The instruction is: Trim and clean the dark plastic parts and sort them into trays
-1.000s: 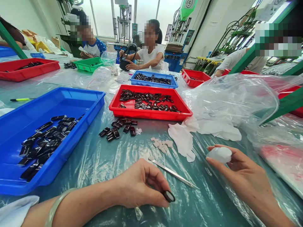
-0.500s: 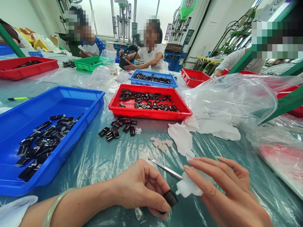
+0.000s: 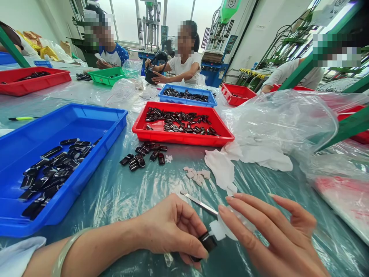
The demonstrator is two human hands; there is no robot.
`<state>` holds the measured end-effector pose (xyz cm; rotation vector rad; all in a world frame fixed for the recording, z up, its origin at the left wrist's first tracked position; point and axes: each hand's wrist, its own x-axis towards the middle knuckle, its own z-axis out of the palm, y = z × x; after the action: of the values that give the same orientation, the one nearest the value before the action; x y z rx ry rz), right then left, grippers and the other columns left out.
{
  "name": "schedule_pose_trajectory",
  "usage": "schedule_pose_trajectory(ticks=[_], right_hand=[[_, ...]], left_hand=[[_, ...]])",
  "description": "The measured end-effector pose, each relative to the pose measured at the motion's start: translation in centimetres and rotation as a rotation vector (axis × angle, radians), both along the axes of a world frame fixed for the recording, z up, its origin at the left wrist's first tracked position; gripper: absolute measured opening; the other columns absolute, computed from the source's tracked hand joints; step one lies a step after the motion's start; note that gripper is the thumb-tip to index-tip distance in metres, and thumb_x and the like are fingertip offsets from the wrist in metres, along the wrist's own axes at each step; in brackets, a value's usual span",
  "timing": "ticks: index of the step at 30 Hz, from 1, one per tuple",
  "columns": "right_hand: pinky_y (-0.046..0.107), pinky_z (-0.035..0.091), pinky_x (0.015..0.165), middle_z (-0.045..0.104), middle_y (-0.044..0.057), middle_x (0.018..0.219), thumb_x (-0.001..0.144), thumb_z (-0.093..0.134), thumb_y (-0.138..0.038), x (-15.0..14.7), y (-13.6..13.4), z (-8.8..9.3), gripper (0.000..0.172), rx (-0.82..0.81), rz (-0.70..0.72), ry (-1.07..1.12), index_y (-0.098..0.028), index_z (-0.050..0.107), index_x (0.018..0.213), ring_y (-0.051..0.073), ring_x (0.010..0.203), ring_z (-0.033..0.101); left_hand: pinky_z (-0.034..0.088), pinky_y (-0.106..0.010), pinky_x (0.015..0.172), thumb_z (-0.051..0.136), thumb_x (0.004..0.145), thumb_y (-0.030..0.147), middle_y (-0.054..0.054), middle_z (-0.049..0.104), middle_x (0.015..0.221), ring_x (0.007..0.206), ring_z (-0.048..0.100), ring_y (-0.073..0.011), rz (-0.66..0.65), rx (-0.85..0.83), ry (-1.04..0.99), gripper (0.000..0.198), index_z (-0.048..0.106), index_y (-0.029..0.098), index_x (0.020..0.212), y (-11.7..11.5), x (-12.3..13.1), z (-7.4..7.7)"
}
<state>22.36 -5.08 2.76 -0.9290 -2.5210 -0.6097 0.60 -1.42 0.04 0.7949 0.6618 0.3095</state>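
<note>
Fingers of the left hand (image 3: pixel 170 227) curl and pinch a small black part (image 3: pixel 208 241) low over the plastic-covered table (image 3: pixel 129 192). Opposite, the right hand (image 3: pixel 273 238) reaches in, fingers stretched long, pressing a white cloth (image 3: pixel 219 229) against that part. Tweezers (image 3: pixel 198 203) lie just behind; a blue tray (image 3: pixel 86 115) sits left.

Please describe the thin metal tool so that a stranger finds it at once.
Start at the middle red tray. Come toward the left hand and right hand: the metal tool lies flat beyond them. Only it is thin and shiny, unlike the black pieces and white scraps.
</note>
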Motion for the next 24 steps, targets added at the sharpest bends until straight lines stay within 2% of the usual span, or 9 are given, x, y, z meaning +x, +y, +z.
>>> schedule_pose_trajectory(ticks=[6,10,13,15,16,20,22,24], right_hand=[[0.053,0.018,0.097,0.068,0.012,0.097,0.091,0.031,-0.028,0.7,-0.2,0.3,0.037,0.023,0.075,-0.053,-0.019,0.063,0.105,0.027,0.089,0.062],[0.051,0.023,0.092,0.068,0.01,0.097,0.085,0.04,-0.015,1.0,0.0,-0.2,0.03,-0.035,0.04,0.005,-0.02,0.061,0.106,0.027,0.089,0.062],[0.044,0.032,0.088,0.067,0.007,0.095,0.081,0.045,-0.01,1.4,0.6,-0.7,0.03,-0.073,-0.025,0.148,-0.022,0.058,0.105,0.023,0.09,0.062],[0.038,0.038,0.084,0.066,0.006,0.095,0.08,0.05,-0.017,2.2,1.1,-1.1,0.027,-0.135,-0.13,0.286,-0.022,0.056,0.106,0.021,0.09,0.062],[0.036,0.041,0.082,0.066,0.006,0.097,0.079,0.054,-0.023,2.7,1.4,-1.3,0.028,-0.192,-0.226,0.375,-0.023,0.055,0.107,0.021,0.09,0.061],[0.034,0.044,0.08,0.066,0.004,0.098,0.063,0.066,-0.044,5.4,2.7,-2.6,0.041,-0.508,-0.737,0.856,-0.025,0.06,0.099,0.023,0.089,0.061],[0.035,0.046,0.077,0.067,0.005,0.092,0.059,0.067,-0.047,6.5,3.4,-3.1,0.043,-0.596,-0.838,0.967,-0.022,0.061,0.095,0.024,0.084,0.062],[0.035,0.049,0.073,0.068,0.006,0.087,0.058,0.067,-0.047,7.0,3.9,-3.4,0.043,-0.63,-0.856,0.994,-0.02,0.062,0.091,0.023,0.077,0.063]], left_hand=[[0.049,-0.016,0.049,0.074,0.054,0.014,-0.002,0.064,0.058,0.052,0.061,-0.0096,-0.005,0.022,0.012,0.022,0.067,0.008,0.073,0.0,-0.1,0.2],[0.048,-0.015,0.052,0.074,0.054,0.013,-0.001,0.064,0.059,0.052,0.059,-0.0075,-0.006,0.053,0.019,0.021,0.069,0.009,0.074,0.0,-0.2,0.1],[0.046,-0.014,0.055,0.076,0.052,0.013,-0.001,0.066,0.064,0.055,0.058,-0.0054,0.016,0.11,0.045,0.022,0.069,0.01,0.073,0.1,-0.2,0.2],[0.046,-0.014,0.056,0.076,0.051,0.012,-0.001,0.066,0.066,0.058,0.058,-0.0056,0.021,0.12,0.074,0.021,0.069,0.01,0.071,0.1,-0.2,0.3],[0.047,-0.014,0.057,0.075,0.051,0.012,-0.001,0.066,0.067,0.058,0.058,-0.006,0.016,0.122,0.088,0.02,0.069,0.01,0.07,0.2,-0.2,0.4],[0.048,-0.016,0.06,0.073,0.053,0.012,-0.003,0.067,0.069,0.061,0.059,-0.0079,-0.003,0.173,0.124,0.02,0.07,0.01,0.072,0.2,0.0,0.7],[0.048,-0.017,0.061,0.073,0.053,0.013,-0.005,0.068,0.072,0.062,0.06,-0.009,-0.008,0.207,0.135,0.021,0.07,0.009,0.074,0.2,0.0,0.8],[0.048,-0.018,0.062,0.073,0.053,0.015,-0.007,0.069,0.074,0.063,0.061,-0.0103,-0.011,0.228,0.156,0.023,0.07,0.009,0.075,0.1,0.0,0.7]])
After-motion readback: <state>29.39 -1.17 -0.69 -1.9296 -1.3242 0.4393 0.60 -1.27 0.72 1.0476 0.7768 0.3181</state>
